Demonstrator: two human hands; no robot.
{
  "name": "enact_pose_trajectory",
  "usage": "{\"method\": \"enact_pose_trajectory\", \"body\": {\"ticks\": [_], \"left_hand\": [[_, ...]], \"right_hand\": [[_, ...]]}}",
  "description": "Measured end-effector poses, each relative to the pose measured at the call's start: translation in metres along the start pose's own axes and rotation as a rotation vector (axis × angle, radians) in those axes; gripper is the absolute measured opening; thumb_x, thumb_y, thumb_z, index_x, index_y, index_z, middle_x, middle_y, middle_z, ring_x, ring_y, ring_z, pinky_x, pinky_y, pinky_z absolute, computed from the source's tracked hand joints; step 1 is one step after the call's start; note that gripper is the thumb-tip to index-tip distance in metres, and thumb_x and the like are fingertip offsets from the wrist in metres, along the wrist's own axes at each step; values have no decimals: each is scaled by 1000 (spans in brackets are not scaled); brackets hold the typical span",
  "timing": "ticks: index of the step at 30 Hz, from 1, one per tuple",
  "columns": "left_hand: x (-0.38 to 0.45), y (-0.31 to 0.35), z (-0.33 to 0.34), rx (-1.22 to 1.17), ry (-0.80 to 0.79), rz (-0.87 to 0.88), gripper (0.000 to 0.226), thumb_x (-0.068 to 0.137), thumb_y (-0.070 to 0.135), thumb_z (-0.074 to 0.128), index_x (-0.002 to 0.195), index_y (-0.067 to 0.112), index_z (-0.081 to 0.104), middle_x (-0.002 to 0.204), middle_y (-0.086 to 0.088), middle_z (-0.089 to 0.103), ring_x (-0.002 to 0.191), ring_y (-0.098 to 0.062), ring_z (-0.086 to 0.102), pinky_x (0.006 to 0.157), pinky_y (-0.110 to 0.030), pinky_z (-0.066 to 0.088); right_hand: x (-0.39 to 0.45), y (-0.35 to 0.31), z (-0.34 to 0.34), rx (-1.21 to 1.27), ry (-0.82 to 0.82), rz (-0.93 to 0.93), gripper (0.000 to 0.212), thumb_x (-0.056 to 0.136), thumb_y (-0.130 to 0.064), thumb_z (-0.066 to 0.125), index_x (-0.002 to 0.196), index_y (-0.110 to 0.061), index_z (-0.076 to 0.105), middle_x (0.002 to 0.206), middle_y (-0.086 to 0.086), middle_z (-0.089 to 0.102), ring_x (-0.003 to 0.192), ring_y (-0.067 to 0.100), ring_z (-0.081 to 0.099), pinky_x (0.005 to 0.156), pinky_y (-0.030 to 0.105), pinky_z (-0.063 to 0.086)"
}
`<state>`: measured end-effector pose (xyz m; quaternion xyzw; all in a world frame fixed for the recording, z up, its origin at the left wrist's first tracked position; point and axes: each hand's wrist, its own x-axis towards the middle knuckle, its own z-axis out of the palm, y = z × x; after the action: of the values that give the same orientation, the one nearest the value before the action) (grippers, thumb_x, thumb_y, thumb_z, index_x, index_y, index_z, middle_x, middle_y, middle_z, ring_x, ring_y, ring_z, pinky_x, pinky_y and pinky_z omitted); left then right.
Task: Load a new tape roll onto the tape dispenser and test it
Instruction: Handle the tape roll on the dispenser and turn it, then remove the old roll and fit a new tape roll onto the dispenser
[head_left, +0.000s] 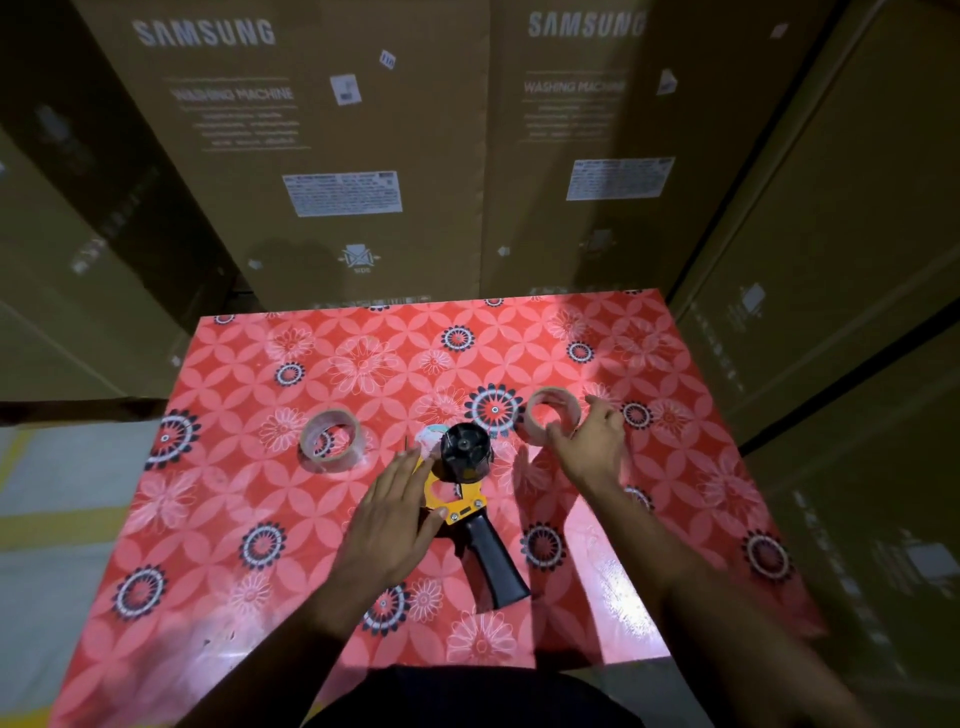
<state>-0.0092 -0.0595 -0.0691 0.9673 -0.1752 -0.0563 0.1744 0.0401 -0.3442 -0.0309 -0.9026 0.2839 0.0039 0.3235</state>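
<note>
A tape dispenser (467, 486) lies on its side in the middle of a table (675, 519) that is covered with a red flowered cloth. The dispenser has a yellow frame, a black hub at the far end and a black handle pointing toward the person. The hub carries no roll.

The left hand (392, 512) lies flat on the yellow frame, on its left part, with the fingers straight and close together, pressing the dispenser down on the table.

The right hand (589, 441) is at the right of the dispenser, on a thin brown ring (551, 422), which looks like an almost used-up tape core. The thumb and the fingers are curled on the near rim of this ring, and the ring is tilted. I cannot tell if it touches the table or is a little above it.

A fuller roll of clear tape (331, 440) lies to the left of the dispenser, near it but not touching, and no hand is on it.

Behind the table stand big cardboard boxes (322, 156) with the printed words SAMSUNG and WASHING MACHINE
</note>
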Motion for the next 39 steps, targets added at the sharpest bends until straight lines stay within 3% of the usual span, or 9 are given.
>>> {"method": "enact_pose_trajectory", "body": {"ticks": [3,7,9,11,15,21,27,33,39], "left_hand": [[-5,-2,6,-42,-22,-9,75,100,65,20,161,24,2,169,2,-4,154,-15,-10,125,-46,12],[-2,-7,8,-64,-48,8,75,102,64,19,160,23,-2,169,3,-9,153,-12,-16,125,-47,13],[3,-11,5,-75,-78,22,75,102,62,23,160,23,-3,168,5,-13,152,-10,-19,126,-44,9],[10,-15,-1,-47,-81,36,75,102,61,25,160,23,-2,167,5,-13,152,-10,-18,126,-44,7],[7,-20,-12,24,-56,-5,72,98,61,16,161,27,6,166,9,-6,152,-9,-10,123,-39,2],[-16,-42,-26,20,-47,-3,68,99,35,51,159,25,19,167,3,15,154,-19,12,121,-40,10],[-5,-84,-53,18,-18,-134,69,95,19,54,156,21,23,158,-4,35,144,-23,28,122,-46,23],[12,-98,-66,14,-67,-107,85,82,-14,45,155,27,26,144,-4,53,137,-25,40,122,-47,18],[14,-108,-77,-136,-43,-109,77,92,-6,48,145,46,29,136,-12,60,120,-33,46,92,-53,51]], "right_hand": [[-55,-3,20,-45,-60,-381,58,91,-40,59,142,-19,42,143,10,42,115,20,56,94,32,52],[-104,8,55,-314,-316,-874,69,98,-57,41,157,-26,26,167,5,22,154,24,18,121,48,23],[-113,11,68,-317,-346,-842,67,101,-52,36,160,-30,15,170,-1,9,157,17,-3,126,50,10],[-119,5,75,-285,-316,-763,63,103,-47,32,160,-32,13,171,-5,5,156,13,-9,126,52,5],[-124,-16,89,-333,-255,-660,62,104,-44,31,161,-30,11,171,-6,3,157,15,-5,123,57,3],[-111,-49,104,-349,-232,-614,64,102,-40,36,160,-25,16,170,-2,11,157,19,4,123,59,13],[-107,-58,103,-359,-272,-575,64,104,-40,36,161,-26,10,171,-3,4,157,19,-2,124,58,12],[-104,-59,102,-378,-308,-518,62,104,-45,38,159,-35,11,170,-8,0,157,23,-1,123,60,9],[-108,-63,103,-209,-255,-462,66,102,-46,44,159,-35,14,170,0,9,156,28,6,123,59,11]]}}
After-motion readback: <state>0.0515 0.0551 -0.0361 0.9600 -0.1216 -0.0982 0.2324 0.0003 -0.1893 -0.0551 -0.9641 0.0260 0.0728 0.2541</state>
